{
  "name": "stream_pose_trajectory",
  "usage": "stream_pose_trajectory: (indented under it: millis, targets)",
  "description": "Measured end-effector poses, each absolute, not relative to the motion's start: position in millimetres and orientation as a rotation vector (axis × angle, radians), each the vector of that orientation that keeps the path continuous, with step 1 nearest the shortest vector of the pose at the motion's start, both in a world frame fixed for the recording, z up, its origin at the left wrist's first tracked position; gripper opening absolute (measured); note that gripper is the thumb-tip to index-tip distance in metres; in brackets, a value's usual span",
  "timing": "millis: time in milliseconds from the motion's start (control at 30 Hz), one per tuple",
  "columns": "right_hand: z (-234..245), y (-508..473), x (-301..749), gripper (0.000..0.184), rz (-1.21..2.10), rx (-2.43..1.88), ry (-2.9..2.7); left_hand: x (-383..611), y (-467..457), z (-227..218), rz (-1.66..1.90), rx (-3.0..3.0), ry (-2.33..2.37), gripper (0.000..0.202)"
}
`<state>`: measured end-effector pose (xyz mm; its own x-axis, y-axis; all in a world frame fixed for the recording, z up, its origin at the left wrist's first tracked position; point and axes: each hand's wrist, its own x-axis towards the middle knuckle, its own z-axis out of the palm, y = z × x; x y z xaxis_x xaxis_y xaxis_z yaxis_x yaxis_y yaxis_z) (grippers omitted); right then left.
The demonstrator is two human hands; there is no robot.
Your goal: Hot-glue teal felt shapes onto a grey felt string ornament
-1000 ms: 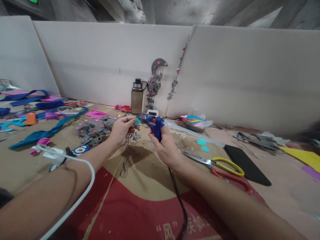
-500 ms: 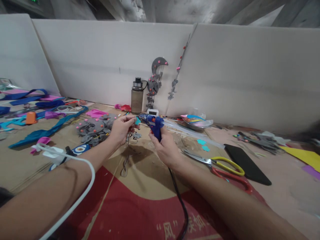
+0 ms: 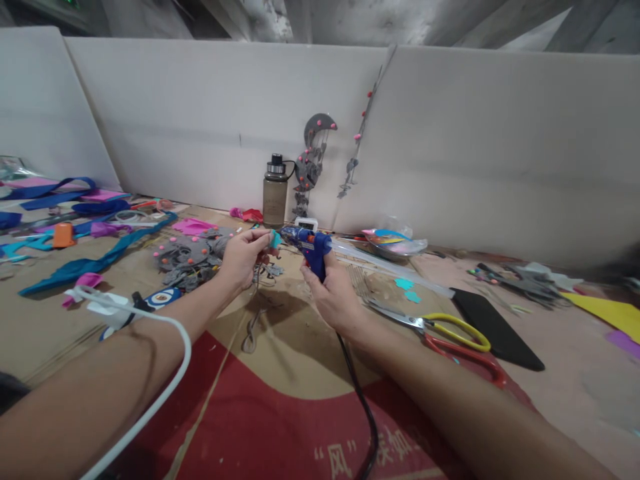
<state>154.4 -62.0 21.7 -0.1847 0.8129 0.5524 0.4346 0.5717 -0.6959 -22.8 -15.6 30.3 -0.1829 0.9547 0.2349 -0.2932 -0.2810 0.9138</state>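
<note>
L hand [image 3: 245, 259] pinching teal pc [image 3: 275, 240], R hand [image 3: 337, 295] gripping glue gun [image 3: 315, 251]
Bottle [image 3: 275, 203] behind gun; scissors [image 3: 416, 321] R of gun; gray felt pile [image 3: 189, 255] L.

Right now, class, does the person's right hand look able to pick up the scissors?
Probably not: the right hand is wrapped around the blue glue gun, so its grip is taken. The scissors lie close by, beside the right forearm, so only the held gun seems in the way.
</note>
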Motion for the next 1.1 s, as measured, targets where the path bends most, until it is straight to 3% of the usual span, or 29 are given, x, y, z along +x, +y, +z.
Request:
stream_pose_trajectory:
  millis: [1100]
  targets:
    - [20.9, -62.2, 153.2, 0.027, 0.453, -0.919, -1.808, -22.6, -15.5, 27.8, 1.607, 1.103, 0.921, 0.028]
